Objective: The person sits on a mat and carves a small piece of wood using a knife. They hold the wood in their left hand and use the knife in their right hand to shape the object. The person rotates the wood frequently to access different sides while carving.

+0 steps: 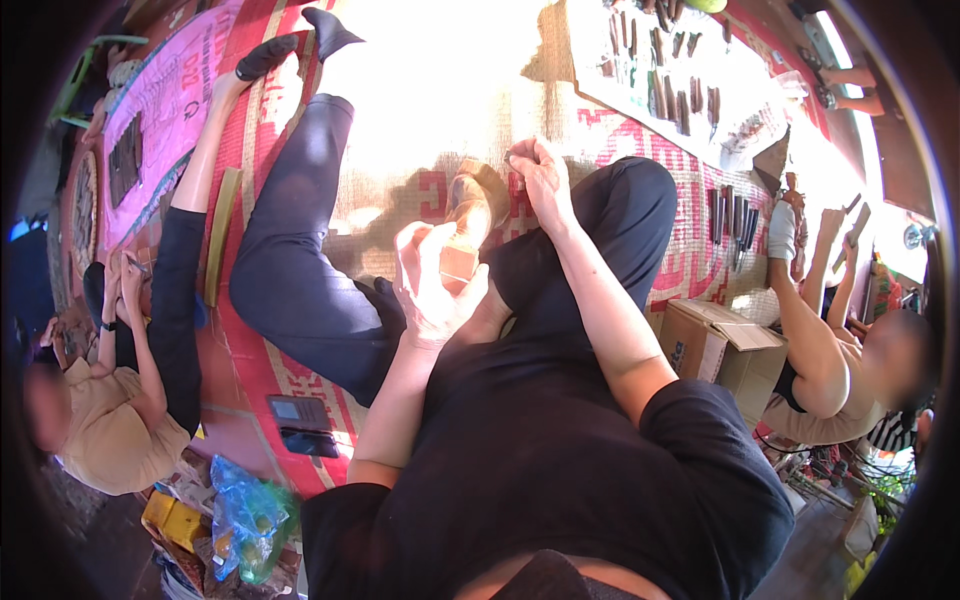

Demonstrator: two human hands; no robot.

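Observation:
A light brown carved wooden figure (470, 205) with a curved body and a squared block end stands out in front of me, between my knees. My left hand (435, 280) is wrapped around its near, squared end, thumb on the right side. Up and to the right of the carving, my right hand (542, 182) is raised with its fingertips pinched together, apart from the wood. Something small and dark may be at those fingertips, but it is too small to name.
I sit on a red and straw-coloured mat (390, 190). Dark-handled tools (675, 95) lie on a pale board at the far right, with more tools (735, 220) nearer. A cardboard box (725, 345) sits by my right side, phones (303, 425) at left. Co-workers sit on both sides.

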